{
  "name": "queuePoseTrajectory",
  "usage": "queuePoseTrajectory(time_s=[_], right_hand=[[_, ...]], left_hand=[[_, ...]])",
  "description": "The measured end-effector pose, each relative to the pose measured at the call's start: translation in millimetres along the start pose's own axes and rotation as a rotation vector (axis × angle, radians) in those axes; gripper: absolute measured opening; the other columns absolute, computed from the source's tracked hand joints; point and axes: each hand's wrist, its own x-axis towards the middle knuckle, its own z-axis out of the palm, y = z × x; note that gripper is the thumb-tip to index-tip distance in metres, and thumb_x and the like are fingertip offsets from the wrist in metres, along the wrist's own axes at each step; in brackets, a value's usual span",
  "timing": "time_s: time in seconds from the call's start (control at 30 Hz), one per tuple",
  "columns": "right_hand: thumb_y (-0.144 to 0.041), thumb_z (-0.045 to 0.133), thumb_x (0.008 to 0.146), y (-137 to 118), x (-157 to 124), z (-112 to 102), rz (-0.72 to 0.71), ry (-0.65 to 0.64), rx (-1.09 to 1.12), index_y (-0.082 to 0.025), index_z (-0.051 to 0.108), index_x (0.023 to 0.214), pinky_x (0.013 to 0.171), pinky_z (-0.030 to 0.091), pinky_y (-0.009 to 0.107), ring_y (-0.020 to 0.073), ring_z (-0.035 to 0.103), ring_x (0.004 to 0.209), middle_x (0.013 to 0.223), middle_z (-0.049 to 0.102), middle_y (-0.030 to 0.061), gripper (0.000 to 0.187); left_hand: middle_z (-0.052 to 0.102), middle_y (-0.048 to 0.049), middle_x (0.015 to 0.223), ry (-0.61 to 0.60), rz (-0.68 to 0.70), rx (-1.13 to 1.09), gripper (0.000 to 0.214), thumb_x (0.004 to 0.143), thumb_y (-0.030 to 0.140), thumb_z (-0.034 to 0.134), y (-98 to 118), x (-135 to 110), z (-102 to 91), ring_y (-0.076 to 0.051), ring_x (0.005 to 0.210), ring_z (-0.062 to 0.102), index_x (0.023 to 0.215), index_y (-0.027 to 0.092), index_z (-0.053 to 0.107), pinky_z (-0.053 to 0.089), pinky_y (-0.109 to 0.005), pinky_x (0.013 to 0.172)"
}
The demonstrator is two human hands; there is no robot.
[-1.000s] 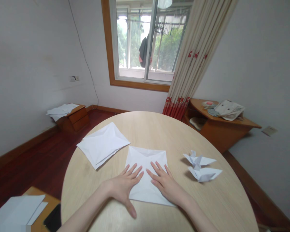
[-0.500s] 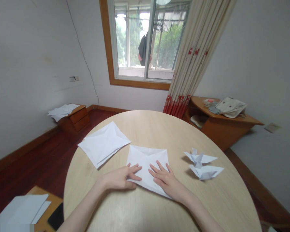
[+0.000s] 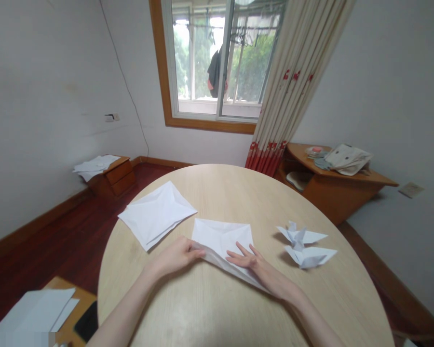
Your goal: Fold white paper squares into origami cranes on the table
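left hand [image 3: 183,253] pinches paper [image 3: 220,233], right hand [image 3: 256,265] rests spread on it; two o'clock, open-sided cabinet [image 3: 325,200] holds pale object [image 3: 296,180].

On the table [image 3: 235,193] — paper stack [image 3: 159,212] left, sheet [image 3: 219,235] between, cranes [image 3: 311,257] right

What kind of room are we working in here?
Probably a room in a home: there is a window with a long patterned curtain, a small wooden cabinet with drawers against the wall, and a round table where the hands are on a sheet of paper.
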Motion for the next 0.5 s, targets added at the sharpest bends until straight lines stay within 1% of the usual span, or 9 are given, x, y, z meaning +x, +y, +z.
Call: queuePoseTrajectory(time_s=[0.07, 0.17, 0.23, 0.37, 0.43, 0.5], right_hand=[[-0.071, -0.005, 0.084, -0.5, -3.7, -3.0, 0.011, 0.01, 0.053, -0.033, 0.054, 0.131, 0.115, -0.004, 0.055, 0.025, 0.018, 0.142, 0.14, 0.049, 0.0015, 0.084], [-0.077, -0.002, 0.078, 0.9, -8.8, -5.5, 0.112, 0.046, 0.098, -0.031, 0.057, 0.129, 0.113, 0.001, 0.058, 0.0308, 0.016, 0.142, 0.144, 0.043, 0.0027, 0.09], [-0.08, -0.001, 0.076, 4.0, -11.1, -5.1, 0.175, 0.079, 0.132, -0.031, 0.06, 0.126, 0.112, 0.003, 0.06, 0.0335, 0.015, 0.141, 0.146, 0.04, 0.0026, 0.093], [-0.085, -0.001, 0.07, 15.8, -12.5, -0.7, 0.173, 0.121, 0.249, -0.029, 0.065, 0.12, 0.112, 0.001, 0.058, 0.034, 0.017, 0.141, 0.144, 0.042, 0.0057, 0.1], [-0.086, -0.001, 0.069, 22.8, -12.4, 1.6, 0.153, 0.168, 0.306, -0.026, 0.066, 0.119, 0.113, 0.006, 0.058, 0.0351, 0.024, 0.139, 0.141, 0.047, 0.0105, 0.103], [-0.085, -0.001, 0.071, 27.1, -11.7, 2.6, 0.126, 0.251, 0.334, -0.02, 0.068, 0.117, 0.11, 0.019, 0.058, 0.0359, 0.038, 0.132, 0.133, 0.055, 0.0165, 0.105]], left_hand=[[0.073, -0.0005, 0.087, 0.047, 0.037, -0.015, 0.03, 0.092, 0.034, 0.048, 0.1, 1.3, 0.9, -0.021, 0.081, 0.063, 0.084, 0.015, 0.071, 0.043, -0.025, 0.074], [0.072, -0.0009, 0.092, 0.107, 0.081, -0.041, 0.028, 0.093, 0.03, 0.045, 1.1, 3.3, 2.2, -0.021, 0.085, 0.063, 0.089, 0.017, 0.07, 0.042, -0.025, 0.079], [0.072, -0.001, 0.096, 0.147, 0.088, -0.067, 0.028, 0.093, 0.029, 0.044, 1.4, 5.1, 3.4, -0.021, 0.087, 0.062, 0.092, 0.018, 0.07, 0.043, -0.026, 0.081], [0.071, -0.0026, 0.101, 0.221, 0.067, -0.132, 0.029, 0.091, 0.03, 0.044, -4.4, 10.8, 7.5, -0.023, 0.091, 0.062, 0.094, 0.017, 0.07, 0.043, -0.028, 0.083], [0.072, -0.0038, 0.098, 0.274, 0.051, -0.135, 0.031, 0.091, 0.033, 0.043, -9.9, 13.9, 10.0, -0.023, 0.088, 0.062, 0.092, 0.015, 0.069, 0.044, -0.029, 0.081], [0.071, -0.0044, 0.097, 0.332, 0.044, -0.135, 0.032, 0.091, 0.035, 0.043, -14.9, 16.6, 12.8, -0.024, 0.089, 0.061, 0.093, 0.015, 0.069, 0.044, -0.03, 0.081]])
